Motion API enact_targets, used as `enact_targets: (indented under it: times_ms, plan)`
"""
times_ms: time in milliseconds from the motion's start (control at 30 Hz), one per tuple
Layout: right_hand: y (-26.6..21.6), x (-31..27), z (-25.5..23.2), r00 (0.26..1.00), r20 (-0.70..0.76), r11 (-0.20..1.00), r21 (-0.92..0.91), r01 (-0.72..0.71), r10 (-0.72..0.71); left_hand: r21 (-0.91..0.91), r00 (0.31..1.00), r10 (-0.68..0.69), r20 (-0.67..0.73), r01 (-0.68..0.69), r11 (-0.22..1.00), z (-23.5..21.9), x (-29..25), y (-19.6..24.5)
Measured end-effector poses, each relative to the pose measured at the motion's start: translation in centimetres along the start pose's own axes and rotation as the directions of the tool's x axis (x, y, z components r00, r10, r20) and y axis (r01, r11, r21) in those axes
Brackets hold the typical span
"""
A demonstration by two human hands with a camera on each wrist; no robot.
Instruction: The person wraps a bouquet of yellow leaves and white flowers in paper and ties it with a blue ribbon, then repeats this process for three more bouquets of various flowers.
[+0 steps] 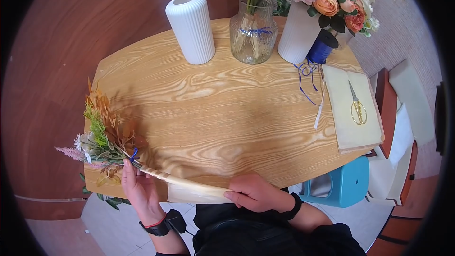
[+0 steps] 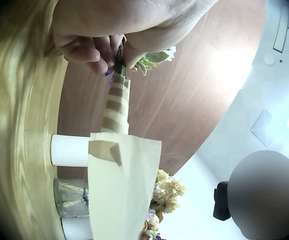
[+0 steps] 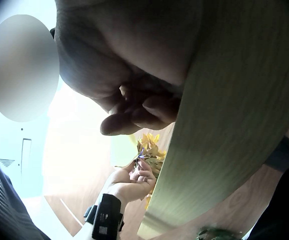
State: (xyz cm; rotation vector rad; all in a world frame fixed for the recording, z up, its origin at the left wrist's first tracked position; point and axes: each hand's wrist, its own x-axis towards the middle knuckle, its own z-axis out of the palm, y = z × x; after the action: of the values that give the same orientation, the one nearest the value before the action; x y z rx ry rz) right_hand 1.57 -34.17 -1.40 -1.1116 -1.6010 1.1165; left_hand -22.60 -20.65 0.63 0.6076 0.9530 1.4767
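At the table's left front edge, my left hand (image 1: 141, 192) pinches the stems of a bouquet (image 1: 97, 135) between thumb and fingers. Orange leaves, white flowers, a pink spike and green sprigs make up the bouquet, its head pointing left. A blue ribbon (image 1: 134, 153) is tied round the stems just by my fingertips. Cream wrapping paper (image 1: 199, 193) winds in bands around the stem ends, as the left wrist view shows, and stretches off to the right as a wide strip (image 2: 122, 185). My right hand (image 1: 258, 193) grips the strip's far end, fingers curled.
Along the table's back stand a white ribbed vase (image 1: 192, 31), a glass vase (image 1: 253, 38) with stems, and another white vase (image 1: 296, 33) of flowers. A blue ribbon spool (image 1: 323, 47) is beside them. Gold-handled scissors (image 1: 359, 111) lie on cream paper sheets (image 1: 346, 135). A teal stool (image 1: 348, 185) stands below.
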Motion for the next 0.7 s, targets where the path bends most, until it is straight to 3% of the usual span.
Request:
enact_targets:
  times_ms: [133, 400, 700]
  plan:
    - [0.0, 0.0, 0.0, 1.0, 0.014, 1.0, -0.013, 0.014, -0.014, -0.047, 0.997, -0.068, 0.038, 0.07, 0.996, -0.5, 0.1, 0.0]
    - [0.1, 0.1, 0.2, 0.999, 0.021, 0.999, -0.036, 0.038, -0.038, -0.015, 0.969, -0.072, 0.236, 0.078, 0.997, 0.0, -0.8, -0.2]
    - [-0.2, 0.3, 0.2, 0.999, 0.027, 0.997, -0.066, 0.037, -0.035, -0.019, 0.939, -0.083, 0.334, 0.095, 0.995, -0.4, -1.0, -0.4]
